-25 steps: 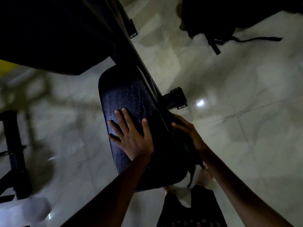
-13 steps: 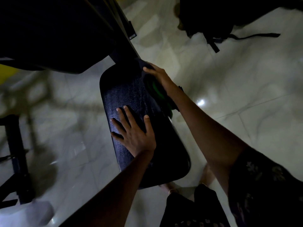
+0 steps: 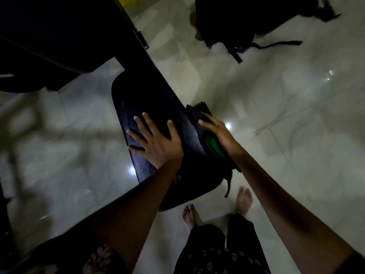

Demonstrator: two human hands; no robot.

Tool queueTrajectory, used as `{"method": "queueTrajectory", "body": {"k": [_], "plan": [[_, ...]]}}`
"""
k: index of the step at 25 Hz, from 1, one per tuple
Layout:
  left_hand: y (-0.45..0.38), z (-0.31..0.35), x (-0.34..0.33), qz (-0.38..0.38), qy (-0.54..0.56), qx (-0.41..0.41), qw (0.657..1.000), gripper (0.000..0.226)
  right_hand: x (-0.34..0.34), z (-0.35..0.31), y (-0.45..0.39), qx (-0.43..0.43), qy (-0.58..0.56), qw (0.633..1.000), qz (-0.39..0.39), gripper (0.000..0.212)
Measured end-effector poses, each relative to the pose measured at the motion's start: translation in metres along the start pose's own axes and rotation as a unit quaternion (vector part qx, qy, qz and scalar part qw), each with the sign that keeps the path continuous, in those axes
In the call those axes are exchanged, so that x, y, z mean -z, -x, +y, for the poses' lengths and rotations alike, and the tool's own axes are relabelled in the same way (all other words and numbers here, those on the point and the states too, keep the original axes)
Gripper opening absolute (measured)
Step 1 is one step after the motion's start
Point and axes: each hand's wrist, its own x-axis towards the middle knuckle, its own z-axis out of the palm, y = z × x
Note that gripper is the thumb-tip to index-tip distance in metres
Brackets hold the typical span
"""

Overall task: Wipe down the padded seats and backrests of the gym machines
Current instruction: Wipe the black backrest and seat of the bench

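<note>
A black padded seat (image 3: pixel 158 99) with a grainy surface runs from the dark machine frame toward me. My left hand (image 3: pixel 156 141) lies flat on its left half, fingers spread and straight. My right hand (image 3: pixel 217 131) presses a dark cloth with a green part (image 3: pixel 212 145) against the seat's right edge, fingers laid over the cloth. A strip of the cloth hangs down past the seat's near corner. The room is dim, and much of the cloth is hard to make out.
A large black backrest pad (image 3: pixel 59 32) fills the upper left. A black bag with straps (image 3: pixel 227 22) lies on the glossy pale tiled floor (image 3: pixel 296 135) at the top right. My bare feet (image 3: pixel 244 200) stand just below the seat's near end.
My right hand slid the cloth from the seat's near right edge up to its far end, then back to the middle of that edge. My left hand stayed flat on the seat.
</note>
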Motion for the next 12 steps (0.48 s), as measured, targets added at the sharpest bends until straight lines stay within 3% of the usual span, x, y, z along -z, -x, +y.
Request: {"method": "queueTrajectory", "body": {"k": [4, 6, 10, 12], "plan": [[0.001, 0.002, 0.002, -0.009, 0.003, -0.005, 1.000, 0.073, 0.009, 0.030, 0.050, 0.033, 0.002, 0.994, 0.102, 0.032], [0.000, 0.001, 0.004, -0.022, 0.008, -0.013, 1.000, 0.072, 0.000, 0.054, 0.072, 0.081, 0.015, 0.973, 0.218, 0.028], [0.000, 0.001, 0.007, -0.051, 0.016, -0.036, 0.998, 0.074, -0.056, 0.097, 0.110, 0.173, 0.022, 0.861, 0.477, 0.043], [-0.003, -0.004, 0.012, -0.070, 0.006, -0.066, 0.995, 0.076, -0.108, 0.116, 0.119, 0.173, 0.064, 0.818, 0.545, 0.057]]}}
